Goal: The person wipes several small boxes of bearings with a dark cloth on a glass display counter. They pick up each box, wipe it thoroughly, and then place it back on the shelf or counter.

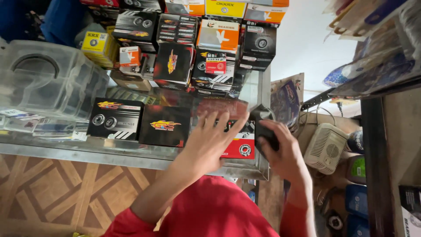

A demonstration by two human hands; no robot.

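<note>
Head view, left hand: the left hand point(212, 137) lies flat with fingers spread, palm down on a red and white box point(240, 147) at the near right corner of the tabletop point(131, 154); it grips nothing and seems to steady the box.
Head view, right hand: the right hand point(280, 151) is clenched around a dark object point(263, 125), possibly a tape dispenser, though blur makes that uncertain. It is held just at the tabletop's right edge, touching or nearly touching the red and white box.
Red and white box: it sits flat at the corner, partly hidden under the left hand, with its right end free where the dark object meets it.
Neighbours on the tabletop: a black box with a flame emblem point(165, 126) lies just left of the left hand, and another black box with bearing pictures point(115, 119) lies beside that, both flat with faces up, easy to read.
Back of the tabletop: stacked small boxes point(197, 48) in black, orange and yellow stand crowded together, well apart from the hands.
Left side: clear plastic containers point(48, 79) rest near the stack.
Right of the tabletop: a white ribbed device point(326, 148) sits lower down, near the right hand.
</note>
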